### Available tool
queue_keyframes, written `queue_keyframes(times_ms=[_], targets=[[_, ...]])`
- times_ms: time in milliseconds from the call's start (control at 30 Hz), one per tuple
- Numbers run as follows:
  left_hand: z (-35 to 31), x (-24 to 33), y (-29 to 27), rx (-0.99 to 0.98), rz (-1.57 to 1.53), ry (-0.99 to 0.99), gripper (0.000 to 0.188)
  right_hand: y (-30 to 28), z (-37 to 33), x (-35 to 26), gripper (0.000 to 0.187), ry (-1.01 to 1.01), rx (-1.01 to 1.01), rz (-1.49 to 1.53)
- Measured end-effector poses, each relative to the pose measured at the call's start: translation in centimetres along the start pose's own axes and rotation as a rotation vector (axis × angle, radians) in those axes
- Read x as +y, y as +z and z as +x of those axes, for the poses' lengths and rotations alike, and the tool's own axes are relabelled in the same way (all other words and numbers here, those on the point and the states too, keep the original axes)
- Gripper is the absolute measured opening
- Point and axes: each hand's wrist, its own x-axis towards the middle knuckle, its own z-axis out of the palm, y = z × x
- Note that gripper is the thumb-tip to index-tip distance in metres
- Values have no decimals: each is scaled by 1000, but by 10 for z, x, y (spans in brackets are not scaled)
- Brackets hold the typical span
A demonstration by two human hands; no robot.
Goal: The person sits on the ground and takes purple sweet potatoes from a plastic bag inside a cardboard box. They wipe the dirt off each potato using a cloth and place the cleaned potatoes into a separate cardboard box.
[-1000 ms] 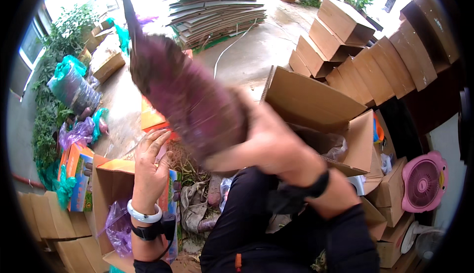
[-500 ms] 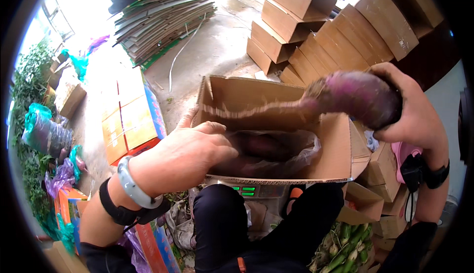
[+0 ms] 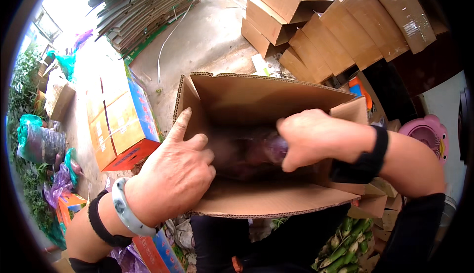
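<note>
An open brown cardboard box (image 3: 274, 200) stands before my knees. My left hand (image 3: 175, 181) is at its left side, fingers bent over the wall and the index finger stretched along it. My right hand (image 3: 316, 137) reaches down inside, closed around a large purple root vegetable (image 3: 277, 148) that looks like a radish. Shadow and blur hide most of the vegetable and the box's bottom, where dark shapes lie.
An orange and blue carton (image 3: 121, 120) is at the left, below a stack of flattened cardboard (image 3: 148, 13). Brown boxes (image 3: 271, 18) are piled at the far right. Near the right arm are a pink plastic basin (image 3: 425, 130) and long green vegetables (image 3: 344, 248).
My right hand has brought the purple root vegetable from above the box's right side down into it. The box appears tilted more toward me, and its near wall covers the scale's green display.
</note>
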Motion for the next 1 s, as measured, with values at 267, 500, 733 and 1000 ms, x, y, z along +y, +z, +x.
queue_keyframes(times_ms=[267, 500, 733, 1000], targets=[[-1, -3, 4, 70, -53, 12, 10, 56, 92, -10, 60, 1, -167, 318], [-1, -3, 9, 138, -89, 25, 9, 124, 119, 23, 72, -162, 166, 454], [-5, -5, 12, 167, -101, 4, 10, 101, 118, 10, 74, -93, 99, 398], [-4, -5, 11, 203, -126, 14, 10, 146, 121, 34, 73, -188, 200, 270]])
